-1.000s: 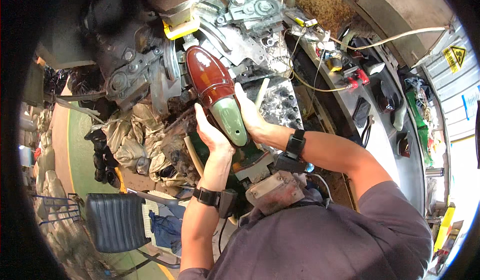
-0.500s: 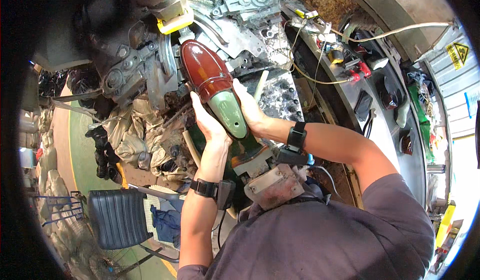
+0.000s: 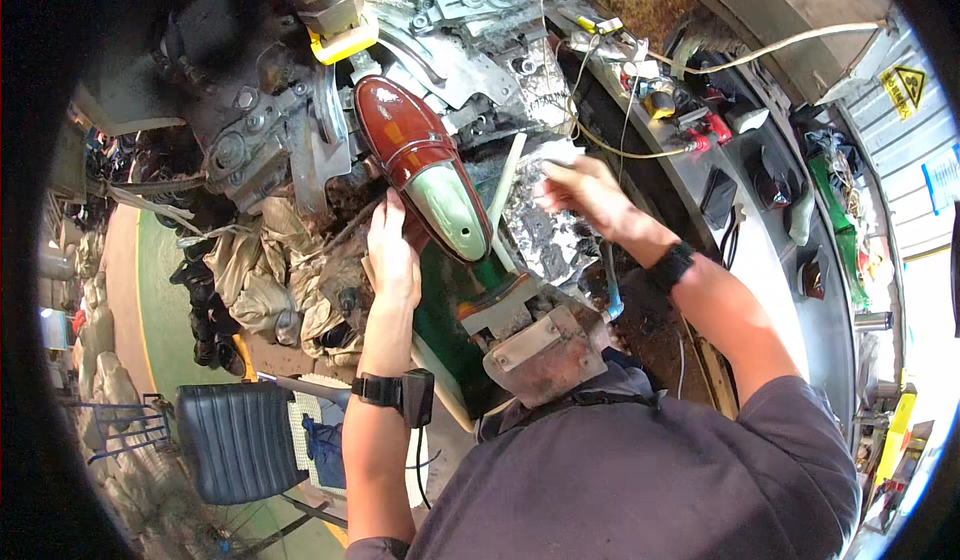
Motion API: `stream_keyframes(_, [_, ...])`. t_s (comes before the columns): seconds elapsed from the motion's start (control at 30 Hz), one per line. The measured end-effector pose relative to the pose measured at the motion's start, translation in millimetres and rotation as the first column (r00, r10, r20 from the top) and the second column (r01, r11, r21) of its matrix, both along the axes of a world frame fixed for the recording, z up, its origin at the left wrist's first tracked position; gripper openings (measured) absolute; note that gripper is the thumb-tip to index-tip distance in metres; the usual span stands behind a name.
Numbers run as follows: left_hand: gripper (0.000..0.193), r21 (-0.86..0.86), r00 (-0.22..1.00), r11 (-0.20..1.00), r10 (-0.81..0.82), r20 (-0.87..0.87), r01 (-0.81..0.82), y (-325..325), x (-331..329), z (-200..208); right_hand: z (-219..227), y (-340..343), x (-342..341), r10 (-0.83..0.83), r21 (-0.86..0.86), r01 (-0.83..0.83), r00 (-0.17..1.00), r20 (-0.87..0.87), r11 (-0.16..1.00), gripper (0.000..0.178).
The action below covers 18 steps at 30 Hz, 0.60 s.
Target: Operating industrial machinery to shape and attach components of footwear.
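A glossy red-brown loafer (image 3: 405, 125) sits on a pale green shoe last (image 3: 448, 205), its toe pointing away from me toward the machine. My left hand (image 3: 393, 255) holds the loafer from its left side, fingers against its lower edge and partly hidden behind it. To the right of the shoe, my right hand (image 3: 590, 195) is closed in a pinch and slightly blurred. Its fingertips are on a pale crumpled sheet (image 3: 562, 152); whether that is cloth or film I cannot make out.
Greasy machine parts (image 3: 250, 125) and a yellow handle (image 3: 343, 43) lie beyond the shoe. A worn metal block (image 3: 545, 355) stands close to my chest. On the right runs a metal bench (image 3: 755, 250) with tools and cables; a black chair (image 3: 235, 440) stands lower left.
My right hand has let go of the shoe and moved right, onto the pale crumpled sheet. My left hand has shifted slightly left and down along the shoe, which has barely moved.
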State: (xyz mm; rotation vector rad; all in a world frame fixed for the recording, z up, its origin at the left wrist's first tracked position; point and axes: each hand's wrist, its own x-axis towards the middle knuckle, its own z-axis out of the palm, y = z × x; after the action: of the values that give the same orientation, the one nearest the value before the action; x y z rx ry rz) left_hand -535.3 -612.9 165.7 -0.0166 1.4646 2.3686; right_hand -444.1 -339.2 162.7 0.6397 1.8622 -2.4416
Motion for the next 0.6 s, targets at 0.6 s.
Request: stream_keyframes(0.6, [0.044, -0.389, 0.927, 0.883, 0.117, -0.355, -0.261, 16.2, 33.2, 48.1, -52.4, 87.5, 274.4, -0.603, 0.173, 0.580, 0.786, 0.137, 0.796, 0.027])
